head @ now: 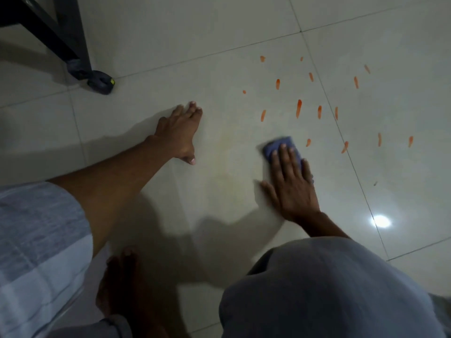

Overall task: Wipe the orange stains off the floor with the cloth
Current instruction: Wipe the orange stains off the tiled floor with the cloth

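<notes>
Several short orange stains (298,108) streak the pale tiled floor (219,76) at the upper right. A folded blue-grey cloth (280,146) lies flat on the tile just below and left of them. My right hand (291,186) presses down on the cloth with fingers spread over it; the cloth's edge looks blurred. My left hand (180,132) rests flat on the floor to the left, fingers together, holding nothing. A faint yellowish smear shows on the tile between the two hands.
A dark furniture leg with a grey foot (97,80) stands at the upper left. My bare foot (119,281) and bent knee in grey cloth (329,289) fill the bottom. A light reflection (380,220) glares on the tile at the right.
</notes>
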